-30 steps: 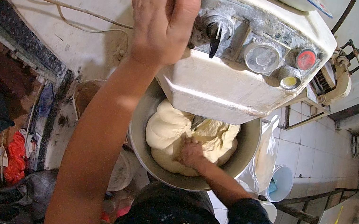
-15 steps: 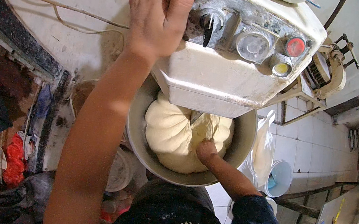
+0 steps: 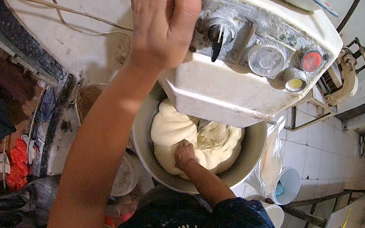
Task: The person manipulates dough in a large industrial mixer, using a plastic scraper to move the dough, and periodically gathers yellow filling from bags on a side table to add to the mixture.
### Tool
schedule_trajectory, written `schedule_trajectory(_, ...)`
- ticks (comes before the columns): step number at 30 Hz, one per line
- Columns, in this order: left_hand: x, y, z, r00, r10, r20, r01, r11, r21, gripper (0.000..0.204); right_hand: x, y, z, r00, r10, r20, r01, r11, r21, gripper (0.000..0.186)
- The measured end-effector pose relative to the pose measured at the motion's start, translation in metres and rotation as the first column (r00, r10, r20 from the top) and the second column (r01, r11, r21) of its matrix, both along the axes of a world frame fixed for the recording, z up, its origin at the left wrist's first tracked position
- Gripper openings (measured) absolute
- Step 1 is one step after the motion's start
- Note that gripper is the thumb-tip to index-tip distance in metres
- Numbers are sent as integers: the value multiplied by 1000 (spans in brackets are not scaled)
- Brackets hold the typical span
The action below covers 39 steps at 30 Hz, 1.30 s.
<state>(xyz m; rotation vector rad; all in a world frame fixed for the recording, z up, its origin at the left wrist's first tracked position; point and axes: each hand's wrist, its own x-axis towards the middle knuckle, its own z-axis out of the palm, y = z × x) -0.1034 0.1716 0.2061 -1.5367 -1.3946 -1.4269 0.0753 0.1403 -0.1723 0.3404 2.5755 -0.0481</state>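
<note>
A white dough mixer (image 3: pixel 223 92) stands before me, its front panel smeared with flour. My left hand (image 3: pixel 163 27) rests against the upper left corner of the mixer's head, fingers stretched over it and thumb up, with nothing held. Below, a metal mixing bowl (image 3: pixel 255 163) holds a big pale mass of dough (image 3: pixel 169 129). Inside the bowl, my right hand (image 3: pixel 184 156) is closed at the near side of the dough, fingers curled into its surface. A small part of the mixing tool (image 3: pixel 202 125) shows under the head; the rest is hidden.
The panel carries a black rotary switch (image 3: pixel 217 37), a round dial (image 3: pixel 266 59), a red button (image 3: pixel 311 61) and a yellow one (image 3: pixel 295 84). A plastic bag (image 3: pixel 272 159) and white buckets (image 3: pixel 288 186) stand right of the bowl. A cable (image 3: pixel 64 8) runs along the left wall.
My right hand has moved left across the dough, and the fold it was at has opened into a hollow. The left hand stays on the mixer; the view has shifted slightly.
</note>
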Motion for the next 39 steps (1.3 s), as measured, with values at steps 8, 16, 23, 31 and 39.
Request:
schedule_trajectory(8, -5, -2, 1, 980, 124, -153, -116, 991, 62, 29, 35, 29, 5, 997, -47, 62, 56, 986, -159, 20)
schedule_trajectory(16, 5, -5, 4, 985, 174, -4, -174, 984, -29, 28, 70, 53, 72, 964, -170, 203, 191, 978, -89, 20)
schedule_trajectory(23, 5, 0, -1, 989, 133, 63, -133, 991, -14, 30, 20, 24, 20, 993, -113, 33, 117, 935, -336, 37)
schedule_trajectory(31, 5, -3, 0, 991, 136, 4, -136, 990, 28, 36, 10, 3, -7, 956, -286, 65, 293, 942, -163, 27)
schedule_trajectory(39, -2, 3, -2, 988, 149, -51, -147, 988, 44, 37, 76, 53, 12, 995, -96, -20, 92, 985, -145, 21)
